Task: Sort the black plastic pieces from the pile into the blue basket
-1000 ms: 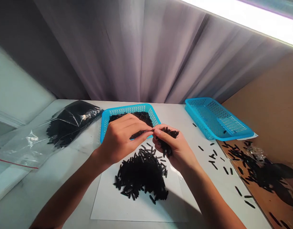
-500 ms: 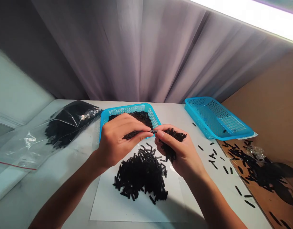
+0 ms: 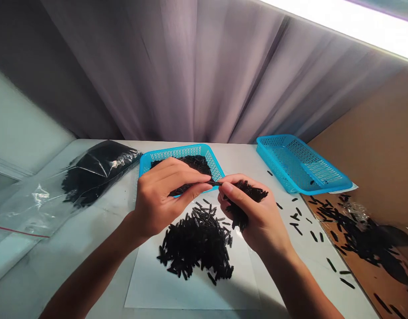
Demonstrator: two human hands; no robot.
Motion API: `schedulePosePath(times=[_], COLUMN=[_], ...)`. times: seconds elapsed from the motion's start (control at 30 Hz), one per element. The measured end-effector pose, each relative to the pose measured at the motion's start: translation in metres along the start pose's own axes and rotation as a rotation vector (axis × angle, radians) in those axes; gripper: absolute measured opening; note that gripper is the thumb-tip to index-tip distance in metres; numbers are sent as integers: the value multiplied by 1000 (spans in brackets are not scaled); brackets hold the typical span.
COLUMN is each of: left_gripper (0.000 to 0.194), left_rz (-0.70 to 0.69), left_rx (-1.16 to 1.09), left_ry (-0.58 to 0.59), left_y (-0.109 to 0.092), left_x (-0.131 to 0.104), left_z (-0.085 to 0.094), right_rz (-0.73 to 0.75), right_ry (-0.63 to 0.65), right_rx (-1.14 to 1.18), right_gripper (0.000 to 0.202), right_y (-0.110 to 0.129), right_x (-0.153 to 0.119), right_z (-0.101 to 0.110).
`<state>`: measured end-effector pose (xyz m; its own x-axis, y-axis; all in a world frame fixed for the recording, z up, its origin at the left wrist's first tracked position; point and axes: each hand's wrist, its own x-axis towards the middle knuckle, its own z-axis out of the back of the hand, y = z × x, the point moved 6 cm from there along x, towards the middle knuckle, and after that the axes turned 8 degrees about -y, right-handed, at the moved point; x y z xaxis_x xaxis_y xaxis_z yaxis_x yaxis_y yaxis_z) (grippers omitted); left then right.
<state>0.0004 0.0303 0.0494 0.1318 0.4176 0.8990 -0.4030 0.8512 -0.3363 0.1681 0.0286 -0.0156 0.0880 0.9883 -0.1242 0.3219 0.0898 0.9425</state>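
Note:
My right hand (image 3: 257, 208) is closed round a bunch of small black pieces (image 3: 245, 197) that stick out past its fingers. Between thumb and forefinger, my left hand (image 3: 167, 195) pinches the end of a thin black piece (image 3: 214, 182), whose other end meets my right thumb and forefinger. Both hands are raised above a pile of black pieces (image 3: 197, 243) on a white sheet (image 3: 157, 292). Behind my left hand stands a blue basket (image 3: 215, 166) with more black pieces in it, partly hidden by that hand.
A clear bag (image 3: 97, 173) of black pieces lies at the left. A second blue basket (image 3: 323, 170) stands at the back right. Loose black pieces are scattered on the table near it and on a brown board (image 3: 352, 277). A grey curtain hangs behind.
My right hand has shifted slightly to the right, and more of the thin black piece shows between my fingertips. My left hand has barely moved.

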Motion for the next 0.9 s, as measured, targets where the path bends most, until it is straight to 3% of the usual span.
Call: schedulePosePath(times=[0.57,0.8,0.9], left_gripper=[8,9,10], left_rz=[22,205,204], left_rx=[-17,-14,-28], left_ry=[-2,-1,19], left_y=[-4,7,8], left_x=[1,-1,0], left_z=[1,4,4], right_rz=[1,-35,-39], right_ry=[18,71,45], right_rx=[-17,22,37], right_gripper=[26,24,23], right_y=[-2,-6,-6], right_x=[-1,1,1], right_z=[1,-6,-5])
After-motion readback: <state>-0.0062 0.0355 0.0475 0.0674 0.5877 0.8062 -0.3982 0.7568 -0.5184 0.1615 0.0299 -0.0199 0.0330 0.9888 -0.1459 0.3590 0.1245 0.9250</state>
